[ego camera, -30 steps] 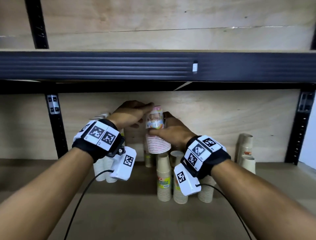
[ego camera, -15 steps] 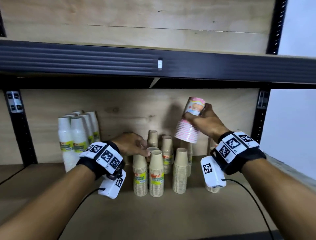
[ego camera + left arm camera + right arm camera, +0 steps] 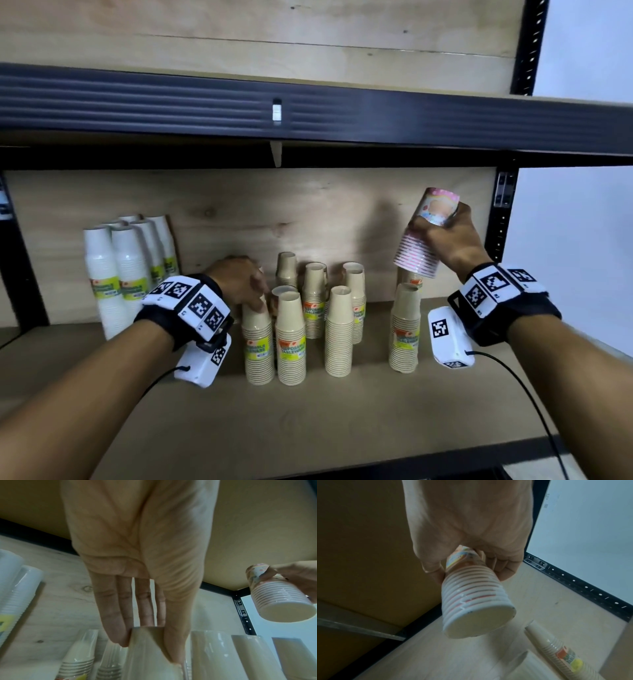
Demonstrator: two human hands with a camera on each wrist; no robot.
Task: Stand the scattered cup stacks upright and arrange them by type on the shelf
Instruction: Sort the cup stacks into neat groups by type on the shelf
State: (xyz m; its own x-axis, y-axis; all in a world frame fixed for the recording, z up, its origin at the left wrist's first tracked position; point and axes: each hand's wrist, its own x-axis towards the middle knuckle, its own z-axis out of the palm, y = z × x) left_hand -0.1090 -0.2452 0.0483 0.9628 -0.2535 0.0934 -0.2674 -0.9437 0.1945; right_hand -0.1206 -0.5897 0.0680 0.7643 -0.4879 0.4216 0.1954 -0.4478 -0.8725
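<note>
My right hand grips a short stack of pink printed cups near its top and holds it tilted in the air, above the rightmost tan stack. The right wrist view shows fingers and thumb around the pink stack, its open mouth facing down. My left hand is low at the front left of the tan group. Its fingers and thumb pinch the top of a wrapped tan cup stack, as the left wrist view shows on that tan stack.
Several white cup stacks stand upright at the back left. More tan stacks stand mid-shelf. The wooden shelf board runs forward of them. A black beam hangs overhead and a black post bounds the right.
My left hand let go of the pink stack and dropped onto a tan stack. My right hand carried the pink stack rightward and tilted it. The view swung right.
</note>
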